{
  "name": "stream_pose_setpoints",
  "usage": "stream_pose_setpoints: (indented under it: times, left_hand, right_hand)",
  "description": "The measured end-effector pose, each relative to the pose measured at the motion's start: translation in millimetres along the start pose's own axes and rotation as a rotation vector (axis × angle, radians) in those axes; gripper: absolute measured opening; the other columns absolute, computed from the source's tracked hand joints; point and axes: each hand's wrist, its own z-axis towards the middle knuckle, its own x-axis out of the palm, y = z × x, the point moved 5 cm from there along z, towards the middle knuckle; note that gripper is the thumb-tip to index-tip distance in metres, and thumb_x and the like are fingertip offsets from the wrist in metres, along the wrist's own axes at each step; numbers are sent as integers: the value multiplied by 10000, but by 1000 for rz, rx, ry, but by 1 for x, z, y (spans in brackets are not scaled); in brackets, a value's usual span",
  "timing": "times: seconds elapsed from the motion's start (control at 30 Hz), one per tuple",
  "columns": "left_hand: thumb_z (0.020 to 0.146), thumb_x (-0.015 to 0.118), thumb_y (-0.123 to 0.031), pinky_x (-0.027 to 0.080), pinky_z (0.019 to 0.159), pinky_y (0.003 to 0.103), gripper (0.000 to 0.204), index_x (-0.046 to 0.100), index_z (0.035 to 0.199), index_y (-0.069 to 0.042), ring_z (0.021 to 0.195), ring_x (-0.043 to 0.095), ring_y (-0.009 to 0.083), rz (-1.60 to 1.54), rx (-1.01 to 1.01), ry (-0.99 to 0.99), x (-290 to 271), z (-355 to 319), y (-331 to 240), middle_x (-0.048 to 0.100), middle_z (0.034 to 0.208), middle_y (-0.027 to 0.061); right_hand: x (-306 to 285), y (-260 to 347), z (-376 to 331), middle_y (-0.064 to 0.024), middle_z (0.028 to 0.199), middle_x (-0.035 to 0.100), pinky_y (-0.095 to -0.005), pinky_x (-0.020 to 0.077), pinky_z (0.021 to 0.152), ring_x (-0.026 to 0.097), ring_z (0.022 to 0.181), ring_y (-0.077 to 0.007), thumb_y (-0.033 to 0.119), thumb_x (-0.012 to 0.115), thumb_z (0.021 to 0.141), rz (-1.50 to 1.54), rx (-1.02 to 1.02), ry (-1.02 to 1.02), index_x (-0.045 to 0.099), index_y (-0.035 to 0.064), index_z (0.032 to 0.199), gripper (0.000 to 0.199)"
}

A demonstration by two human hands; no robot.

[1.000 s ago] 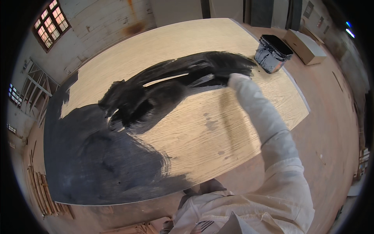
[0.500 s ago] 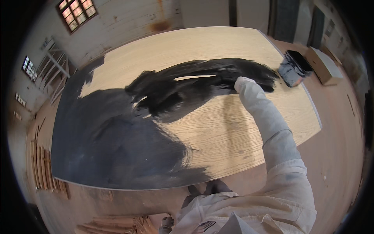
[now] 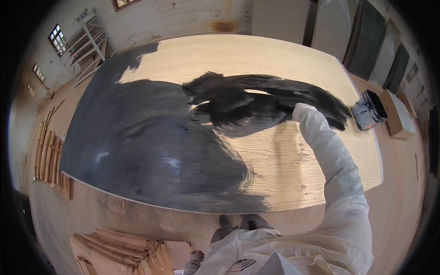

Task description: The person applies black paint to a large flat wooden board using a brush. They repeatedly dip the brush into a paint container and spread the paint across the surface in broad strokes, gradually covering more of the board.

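A large wood-grain board (image 3: 275,178) lies flat before me, its left part coated dark grey and a wet black streak (image 3: 316,91) running across the middle. At the near edge of that streak is my right hand (image 3: 304,110), in a pale covering, closed and reaching down to the surface. Whatever it grips is hidden in the black coating. Down by my side at the lower edge, my left hand (image 3: 197,256) is curled in a dark glove, away from the board; its contents cannot be made out. An open, black-smeared bucket (image 3: 369,111) stands at the board's right edge.
A cardboard box (image 3: 398,114) sits beyond the bucket. Wrapped flat packages (image 3: 119,250) lie on the floor near my left side, and wooden strips (image 3: 48,156) lie farther left. A metal rack (image 3: 91,43) and leaning panels (image 3: 366,41) line the far walls.
My view has tilted, so the board sits turned in the picture. My right hand has moved back leftward along the black streak, which is now smeared more widely near it. My left hand stays low.
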Motion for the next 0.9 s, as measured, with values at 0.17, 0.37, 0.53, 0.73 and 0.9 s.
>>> stream_pose_setpoints:
  times: [0.17, 0.37, 0.53, 0.73, 0.9]
  left_hand:
    - [958, 614, -146, 475, 463, 386, 86, 647, 926, -74, 533, 588, 219, 89, -56, -7, -7, 1, 1, 655, 727, 108]
    - [970, 609, -163, 514, 498, 392, 116, 673, 997, -70, 574, 621, 220, -147, -130, 50, -14, 37, 41, 679, 760, 98]
    - [955, 664, -183, 527, 518, 387, 124, 700, 924, -68, 588, 632, 217, -5, -86, 20, 8, 25, 30, 694, 776, 84]
    - [959, 673, -268, 568, 627, 379, 210, 768, 977, -81, 690, 695, 228, 359, 176, -35, -8, 54, 33, 724, 809, 69]
    - [977, 642, -155, 548, 520, 399, 135, 712, 1013, -44, 618, 669, 219, -189, -172, 30, -14, 55, 54, 716, 798, 105]
  right_hand:
    - [2, 77, 21, -169, 1380, 684, -432, 502, 1113, 635, 1317, -328, 157, 506, 988, 114, -48, -1, 719, 93, 1311, 392]
    - [18, 134, -154, -207, 1169, 749, -486, 539, 989, 718, 1124, -366, 203, 456, 1016, -129, -521, 111, 499, 139, 1491, 481]
    - [31, 14, -121, -188, 1226, 739, -469, 534, 994, 702, 1175, -337, 285, 493, 1014, -138, -91, 104, 525, 193, 1510, 505]
    - [8, 78, -59, -198, 1416, 653, -434, 461, 1153, 619, 1325, -358, 286, 534, 1009, 1, -211, -15, 545, 124, 1514, 530]
    - [28, 121, -197, -220, 1212, 734, -490, 533, 1014, 696, 1163, -402, 273, 466, 1026, -135, -452, 153, 478, 196, 1523, 503]
